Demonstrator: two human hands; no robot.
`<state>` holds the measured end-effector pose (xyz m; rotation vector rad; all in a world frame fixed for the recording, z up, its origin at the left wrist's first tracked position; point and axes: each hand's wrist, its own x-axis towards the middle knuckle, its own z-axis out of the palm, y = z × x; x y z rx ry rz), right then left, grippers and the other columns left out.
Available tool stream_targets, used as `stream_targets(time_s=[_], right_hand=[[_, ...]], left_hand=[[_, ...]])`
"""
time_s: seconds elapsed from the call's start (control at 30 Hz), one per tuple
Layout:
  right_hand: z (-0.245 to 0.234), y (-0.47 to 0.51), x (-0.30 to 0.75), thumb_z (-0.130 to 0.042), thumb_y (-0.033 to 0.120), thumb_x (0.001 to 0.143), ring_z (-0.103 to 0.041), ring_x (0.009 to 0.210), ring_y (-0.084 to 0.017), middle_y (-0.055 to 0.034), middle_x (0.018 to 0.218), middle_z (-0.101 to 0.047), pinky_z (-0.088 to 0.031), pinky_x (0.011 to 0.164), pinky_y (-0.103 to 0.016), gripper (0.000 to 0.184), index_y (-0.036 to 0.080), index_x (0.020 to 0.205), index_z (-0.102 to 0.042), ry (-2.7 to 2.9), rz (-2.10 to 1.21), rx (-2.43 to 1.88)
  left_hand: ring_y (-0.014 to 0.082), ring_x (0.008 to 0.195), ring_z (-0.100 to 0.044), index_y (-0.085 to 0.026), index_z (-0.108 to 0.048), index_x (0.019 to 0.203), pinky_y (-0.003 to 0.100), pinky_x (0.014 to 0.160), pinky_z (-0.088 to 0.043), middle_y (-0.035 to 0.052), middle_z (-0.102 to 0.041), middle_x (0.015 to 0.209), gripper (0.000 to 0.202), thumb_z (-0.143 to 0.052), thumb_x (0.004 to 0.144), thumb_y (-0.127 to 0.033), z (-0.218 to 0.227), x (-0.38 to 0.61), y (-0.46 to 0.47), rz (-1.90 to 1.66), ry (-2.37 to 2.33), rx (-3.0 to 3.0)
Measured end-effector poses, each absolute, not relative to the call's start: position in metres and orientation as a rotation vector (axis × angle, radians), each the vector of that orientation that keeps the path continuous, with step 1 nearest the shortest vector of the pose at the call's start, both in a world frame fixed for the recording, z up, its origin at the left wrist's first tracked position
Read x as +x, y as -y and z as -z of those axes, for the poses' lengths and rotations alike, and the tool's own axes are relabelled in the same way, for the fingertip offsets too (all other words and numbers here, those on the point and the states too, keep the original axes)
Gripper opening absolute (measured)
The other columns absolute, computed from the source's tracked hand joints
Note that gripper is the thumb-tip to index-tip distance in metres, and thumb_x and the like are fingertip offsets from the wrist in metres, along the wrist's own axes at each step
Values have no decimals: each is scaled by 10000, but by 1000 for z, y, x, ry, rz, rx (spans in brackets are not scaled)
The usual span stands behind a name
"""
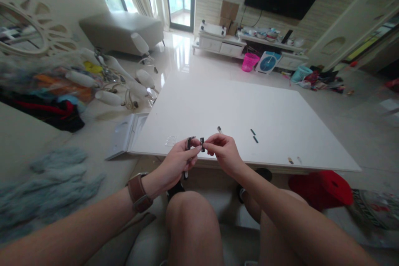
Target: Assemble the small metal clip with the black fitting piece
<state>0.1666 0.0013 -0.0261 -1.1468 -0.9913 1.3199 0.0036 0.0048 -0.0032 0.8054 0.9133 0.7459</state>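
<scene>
Over the near edge of the white table [230, 108], both hands meet at a small black piece [202, 144], short and narrow with a lighter bit in its middle. My left hand [183, 154], with a brown band on its wrist, is closed on this piece from the left. It also has a dark, silvery object [188, 143] in its fingers, whose kind I cannot make out. From the right, thumb and fingertips of my right hand [222, 151] pinch the black piece. Just beyond lies a small dark-tipped tool [219, 129], partly hidden by the right hand.
Two black strips [254, 135] lie to the right on the table, with small yellowish bits [290, 160] near its right edge. A clear plastic piece [171, 141] lies left. Below the table's edge is a red roll [330, 189]; a chandelier [124, 79] stands on the left.
</scene>
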Motion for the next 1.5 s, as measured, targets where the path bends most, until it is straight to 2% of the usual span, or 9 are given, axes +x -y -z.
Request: stream_targets(time_s=[0.23,0.73,1.5], right_hand=[[25,-1,166,-871,312,623,-537,517,-110,18,567,-635,-414,515,-255,220,192,675,-695,1000,-1305,-1158],[28,-1,168,-857,273,659,-546,523,-101,20,571,-643,-401,514,-235,172,190,697,-711,1006,-1317,-1124],[26,-1,167,-862,266,649,-534,511,-92,18,553,-637,-396,501,-223,180,181,681,-706,1005,-1312,-1130]], left_hand=[[45,423,-332,-192,-515,872,175,403,-146,-83,-434,536,301,-739,757,-357,1,3,-5,-746,-906,838],[41,440,-346,-178,-559,930,168,400,-166,-77,-455,557,276,-734,793,-341,9,2,-6,-757,-896,845],[38,453,-300,-189,-480,894,169,409,-150,-85,-411,572,277,-711,817,-321,7,2,-5,-725,-866,850]])
